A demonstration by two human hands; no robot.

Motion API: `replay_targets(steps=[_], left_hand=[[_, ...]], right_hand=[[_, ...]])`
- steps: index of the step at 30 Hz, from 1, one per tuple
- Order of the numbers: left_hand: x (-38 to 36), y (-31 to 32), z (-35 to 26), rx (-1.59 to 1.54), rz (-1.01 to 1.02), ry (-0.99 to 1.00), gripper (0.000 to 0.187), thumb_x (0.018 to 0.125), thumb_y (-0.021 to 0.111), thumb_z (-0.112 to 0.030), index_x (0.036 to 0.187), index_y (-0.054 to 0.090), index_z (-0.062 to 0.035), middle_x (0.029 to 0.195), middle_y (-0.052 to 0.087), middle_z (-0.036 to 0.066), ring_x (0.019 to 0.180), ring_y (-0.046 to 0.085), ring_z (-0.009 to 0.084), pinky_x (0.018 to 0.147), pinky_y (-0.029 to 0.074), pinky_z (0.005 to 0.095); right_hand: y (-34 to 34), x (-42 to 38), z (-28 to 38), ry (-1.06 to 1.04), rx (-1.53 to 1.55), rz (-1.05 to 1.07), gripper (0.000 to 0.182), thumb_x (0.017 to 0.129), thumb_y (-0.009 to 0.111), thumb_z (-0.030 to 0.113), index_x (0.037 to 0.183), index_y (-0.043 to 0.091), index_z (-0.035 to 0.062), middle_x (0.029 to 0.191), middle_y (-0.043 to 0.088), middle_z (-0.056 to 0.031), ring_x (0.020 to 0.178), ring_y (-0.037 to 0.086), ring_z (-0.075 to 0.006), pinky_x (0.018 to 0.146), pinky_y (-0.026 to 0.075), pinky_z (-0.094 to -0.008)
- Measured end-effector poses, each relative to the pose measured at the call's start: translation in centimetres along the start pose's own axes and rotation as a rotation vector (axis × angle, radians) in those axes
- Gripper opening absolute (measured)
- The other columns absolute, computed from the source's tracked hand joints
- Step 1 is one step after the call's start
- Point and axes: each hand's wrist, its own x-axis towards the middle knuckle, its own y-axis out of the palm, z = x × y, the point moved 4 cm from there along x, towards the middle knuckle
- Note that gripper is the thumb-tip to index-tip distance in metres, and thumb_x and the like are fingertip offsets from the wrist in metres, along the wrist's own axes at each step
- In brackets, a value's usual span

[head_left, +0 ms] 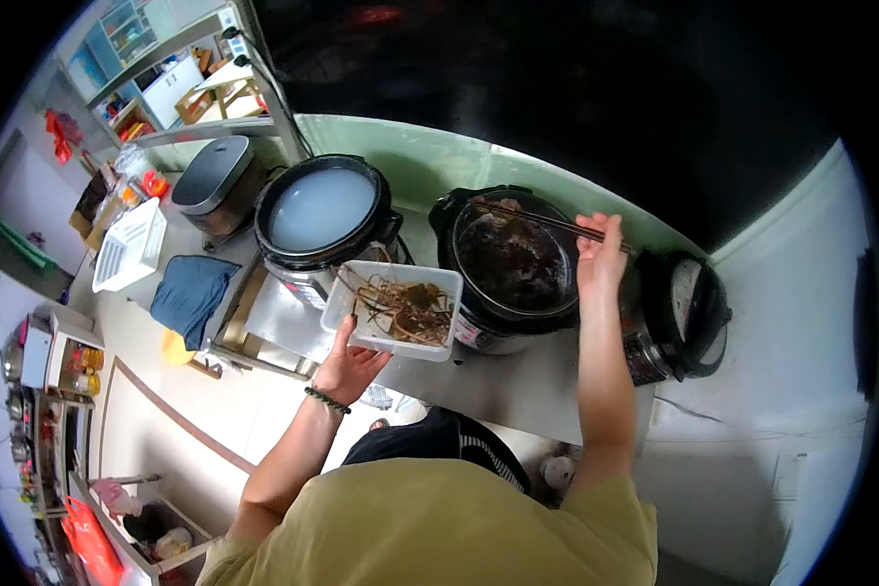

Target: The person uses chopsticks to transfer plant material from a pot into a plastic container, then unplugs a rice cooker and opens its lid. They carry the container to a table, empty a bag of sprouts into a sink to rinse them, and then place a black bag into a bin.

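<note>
My left hand (347, 369) grips a translucent plastic container (441, 344) by its near left side. Inside lie brownish, stringy stalks and dark bits (415, 311). My right hand (601, 256) is closed around a pair of dark chopsticks (547, 222), which slant left over an open electric pressure cooker (446, 210). Dark liquid with brown pieces (518, 256) fills much of this pot, and the chopstick tips are at its far left part. The container is held just left of that cooker, in front of another open cooker (293, 252) with cloudy whitish liquid.
On the right stands a cooker with a dark lid (691, 303). To the left are a lidded grey cooker (215, 176), a white plastic basket (132, 244) and a dark blue cloth (190, 293). The steel counter (527, 391) has its near edge before me.
</note>
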Motion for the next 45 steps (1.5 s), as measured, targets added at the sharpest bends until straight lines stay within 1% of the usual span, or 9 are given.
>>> replay_targets(steps=[3, 7, 8, 13, 17, 23, 35, 38, 45], left_hand=[[0.6, -0.3, 0.2, -0.036, 0.002, -0.033, 0.087, 0.069, 0.063, -0.053, 0.120, 0.028, 0.0082, 0.118, 0.035, 0.016, 0.111, 0.038, 0.0257, 0.098, 0.032, 0.0342], [0.9, -0.3, 0.1, -0.021, -0.029, -0.036, 0.084, 0.069, 0.063, -0.053, 0.119, 0.030, 0.0057, 0.115, 0.036, 0.016, 0.109, 0.040, 0.0247, 0.094, 0.037, 0.0331], [0.6, 0.1, 0.0, 0.034, -0.020, 0.002, 0.094, 0.072, 0.058, -0.055, 0.123, 0.021, 0.0139, 0.120, 0.035, 0.020, 0.113, 0.038, 0.0261, 0.098, 0.034, 0.0329], [1.0, -0.1, 0.1, -0.049, 0.032, -0.019, 0.088, 0.074, 0.058, -0.053, 0.123, 0.023, 0.0111, 0.121, 0.035, 0.018, 0.112, 0.039, 0.0260, 0.098, 0.034, 0.0336], [0.7, -0.1, 0.2, -0.056, 0.020, -0.037, 0.091, 0.072, 0.059, -0.053, 0.123, 0.023, 0.0129, 0.123, 0.033, 0.020, 0.113, 0.038, 0.0262, 0.099, 0.032, 0.0341], [0.9, -1.1, 0.3, -0.097, -0.025, -0.030, 0.090, 0.069, 0.063, -0.053, 0.117, 0.029, 0.0137, 0.114, 0.041, 0.019, 0.109, 0.042, 0.0266, 0.097, 0.035, 0.0332], [0.9, -1.3, 0.3, -0.136, -0.049, -0.019, 0.093, 0.070, 0.063, -0.052, 0.121, 0.022, 0.0144, 0.118, 0.038, 0.020, 0.110, 0.042, 0.0275, 0.098, 0.035, 0.0339], [0.9, -1.3, 0.4, -0.123, -0.046, -0.026, 0.094, 0.070, 0.062, -0.053, 0.121, 0.021, 0.0151, 0.120, 0.036, 0.021, 0.111, 0.041, 0.0278, 0.099, 0.034, 0.0338], [1.0, -0.9, 0.3, -0.105, -0.006, -0.026, 0.094, 0.072, 0.061, -0.052, 0.123, 0.019, 0.0152, 0.124, 0.031, 0.021, 0.115, 0.037, 0.0279, 0.100, 0.031, 0.0346]], right_hand=[[4.0, -3.5, 2.8, 0.063, 0.017, 0.221, 0.030, 0.091, 0.041, 0.030, 0.083, 0.055, 0.0044, 0.072, 0.061, -0.0100, 0.066, 0.055, -0.0132, 0.052, 0.036, -0.0221], [9.5, -9.3, 5.2, 0.187, -0.635, 0.882, 0.028, 0.089, 0.047, 0.023, 0.086, 0.062, -0.0006, 0.085, 0.063, -0.0100, 0.072, 0.059, -0.0127, 0.060, 0.046, -0.0216], [9.8, -9.9, 5.9, 0.186, -0.640, 0.880, 0.028, 0.089, 0.047, 0.023, 0.086, 0.062, -0.0006, 0.085, 0.063, -0.0100, 0.072, 0.059, -0.0127, 0.060, 0.046, -0.0216], [11.3, -11.8, 7.5, 0.117, -0.694, 0.938, 0.022, 0.087, 0.050, 0.017, 0.085, 0.064, -0.0002, 0.085, 0.063, -0.0099, 0.071, 0.060, -0.0131, 0.063, 0.048, -0.0224], [8.4, -8.0, 10.9, -0.072, -0.787, 0.600, 0.028, 0.087, 0.045, 0.021, 0.084, 0.064, 0.0004, 0.080, 0.063, -0.0099, 0.065, 0.058, -0.0124, 0.057, 0.045, -0.0203], [-1.1, 0.2, 0.9, 0.313, -1.236, 0.486, 0.035, 0.082, 0.054, 0.034, 0.085, 0.064, 0.0005, 0.071, 0.061, -0.0053, 0.053, 0.055, -0.0099, 0.051, 0.044, -0.0201], [-5.3, 6.3, -4.7, -0.160, -0.443, -0.227, 0.033, 0.092, 0.037, 0.027, 0.085, 0.054, 0.0001, 0.071, 0.063, -0.0107, 0.049, 0.051, -0.0100, 0.044, 0.039, -0.0206], [-5.4, 5.4, -4.0, -0.069, -0.226, -0.261, 0.033, 0.091, 0.038, 0.030, 0.086, 0.052, 0.0010, 0.071, 0.063, -0.0121, 0.042, 0.043, -0.0096, 0.042, 0.036, -0.0182], [-0.4, 0.5, 1.0, 0.029, 0.002, 0.029, 0.026, 0.089, 0.046, 0.029, 0.081, 0.054, 0.0065, 0.071, 0.060, -0.0085, 0.066, 0.055, -0.0138, 0.051, 0.036, -0.0217]])
